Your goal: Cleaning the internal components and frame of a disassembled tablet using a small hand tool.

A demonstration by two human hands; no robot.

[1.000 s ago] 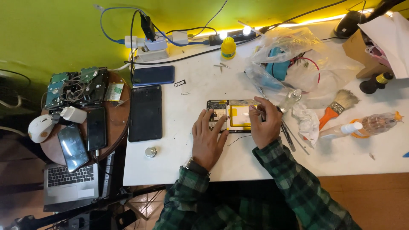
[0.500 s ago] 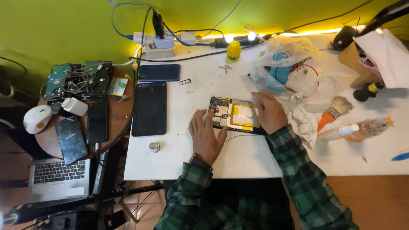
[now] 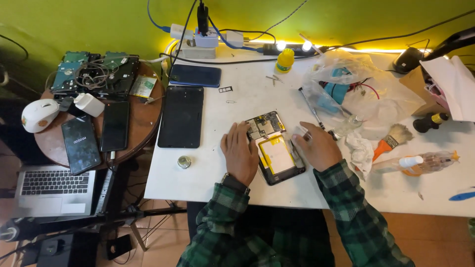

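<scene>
An opened tablet [image 3: 273, 148] with a yellow battery and bare circuit board lies on the white table [image 3: 208, 173] in front of me. My left hand [image 3: 241, 153] rests flat on the table against the tablet's left edge, fingers apart. My right hand [image 3: 316, 147] lies at the tablet's right edge, fingers curled near a thin metal tool [image 3: 312, 111]; whether it grips anything is unclear. Both sleeves are green plaid.
A black tablet [image 3: 181, 116] and a blue phone [image 3: 195, 75] lie to the left, a small round tin [image 3: 184, 161] near the front. Plastic bags [image 3: 356, 84], a brush [image 3: 391, 139] and a bottle [image 3: 420, 162] crowd the right. A round side table [image 3: 143, 123] holds phones and drives.
The tablet has turned from lying crosswise to a diagonal. My right hand has slid off its top to its right edge, and my left hand has moved up beside it.
</scene>
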